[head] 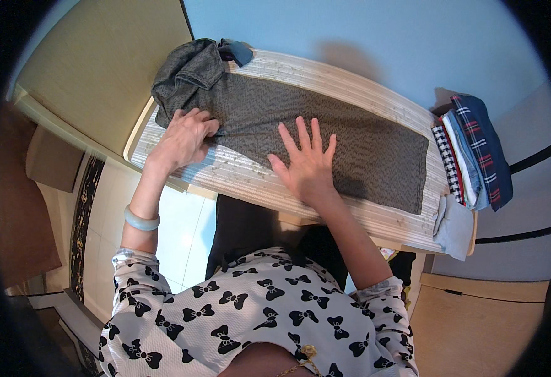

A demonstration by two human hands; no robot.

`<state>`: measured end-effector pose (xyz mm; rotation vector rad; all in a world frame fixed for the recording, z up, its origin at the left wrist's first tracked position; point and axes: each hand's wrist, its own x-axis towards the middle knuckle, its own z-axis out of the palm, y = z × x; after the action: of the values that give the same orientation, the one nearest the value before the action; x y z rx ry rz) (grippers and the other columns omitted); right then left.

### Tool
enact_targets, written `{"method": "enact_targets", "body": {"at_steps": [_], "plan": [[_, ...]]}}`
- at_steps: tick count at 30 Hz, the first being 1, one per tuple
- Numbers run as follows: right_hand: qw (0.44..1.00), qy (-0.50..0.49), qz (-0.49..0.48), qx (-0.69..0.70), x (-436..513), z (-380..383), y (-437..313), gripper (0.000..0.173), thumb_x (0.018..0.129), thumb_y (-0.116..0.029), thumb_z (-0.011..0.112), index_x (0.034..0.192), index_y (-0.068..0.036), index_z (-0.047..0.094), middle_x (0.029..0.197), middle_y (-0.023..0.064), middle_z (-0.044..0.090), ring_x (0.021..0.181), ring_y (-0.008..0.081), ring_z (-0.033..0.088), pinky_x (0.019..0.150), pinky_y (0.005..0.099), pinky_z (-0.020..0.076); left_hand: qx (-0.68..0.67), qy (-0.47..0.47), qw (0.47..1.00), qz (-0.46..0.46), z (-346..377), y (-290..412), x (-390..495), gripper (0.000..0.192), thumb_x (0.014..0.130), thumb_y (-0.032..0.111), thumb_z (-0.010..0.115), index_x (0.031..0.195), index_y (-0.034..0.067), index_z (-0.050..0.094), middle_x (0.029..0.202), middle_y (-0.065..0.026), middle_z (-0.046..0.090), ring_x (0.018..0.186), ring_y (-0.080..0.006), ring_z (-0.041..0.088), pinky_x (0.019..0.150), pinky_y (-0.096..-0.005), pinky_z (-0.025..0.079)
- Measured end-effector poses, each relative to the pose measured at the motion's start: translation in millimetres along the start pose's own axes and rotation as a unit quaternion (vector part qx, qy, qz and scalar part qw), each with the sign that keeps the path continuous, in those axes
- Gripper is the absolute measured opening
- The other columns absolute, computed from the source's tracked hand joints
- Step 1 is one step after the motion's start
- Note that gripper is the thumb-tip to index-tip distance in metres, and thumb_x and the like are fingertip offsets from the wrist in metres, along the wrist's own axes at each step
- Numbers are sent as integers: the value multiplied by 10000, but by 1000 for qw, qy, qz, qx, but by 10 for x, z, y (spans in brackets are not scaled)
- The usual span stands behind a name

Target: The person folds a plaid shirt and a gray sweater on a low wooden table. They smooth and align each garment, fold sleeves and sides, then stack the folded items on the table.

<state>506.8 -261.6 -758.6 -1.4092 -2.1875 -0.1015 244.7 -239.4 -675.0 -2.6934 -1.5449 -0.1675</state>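
Observation:
A dark grey patterned garment (379,155) lies stretched lengthwise over a striped cloth-covered table (332,75), its left end bunched in a heap. My right hand (306,160) rests palm down on the middle of the garment with its fingers spread. At the garment's near left edge, my left hand (186,136) has its fingers bent against the fabric, which wrinkles beside them; whether the fingertips pinch it is hidden.
Folded clothes (473,155) stand stacked at the table's right end, with a light grey cloth (454,228) nearer me. A small dark blue cloth item (237,53) lies at the back left. A blue wall borders the far side; a wooden panel (101,70) borders the left.

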Motion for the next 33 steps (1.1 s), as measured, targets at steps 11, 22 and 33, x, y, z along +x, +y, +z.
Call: {"method": "enact_targets", "body": {"at_steps": [11, 22, 33], "plan": [[1000, -9, -16, -19, -2, 17, -59, 589, 886, -478, 577, 1363, -137, 528, 1479, 215, 353, 1413, 426, 228, 1047, 731, 112, -148, -19, 989, 9, 433, 588, 751, 551, 1002, 466, 351, 1434, 131, 427, 1519, -114, 347, 1432, -273, 264, 1125, -619, 198], [999, 5, -34, -15, -142, -117, -30, 491, 920, -399, 569, 1371, -208, 527, 1484, 195, 357, 1399, 434, 251, 1015, 753, 147, -57, -80, 992, -74, 594, 614, 1367, 742, 885, 757, 257, 1515, 369, 203, 1613, -21, 68, 1483, -288, 7, 1079, -745, 20], [997, -72, -14, 0, -407, -454, 47, 551, 907, -399, 571, 1315, -32, 519, 1382, 190, 446, 1342, 358, 351, 1072, 653, 188, -73, 79, 971, 214, 725, 1540, 1703, 558, 987, 498, 389, 1484, 250, 334, 1566, -65, 252, 1464, -246, 180, 1118, -663, 116]]}}
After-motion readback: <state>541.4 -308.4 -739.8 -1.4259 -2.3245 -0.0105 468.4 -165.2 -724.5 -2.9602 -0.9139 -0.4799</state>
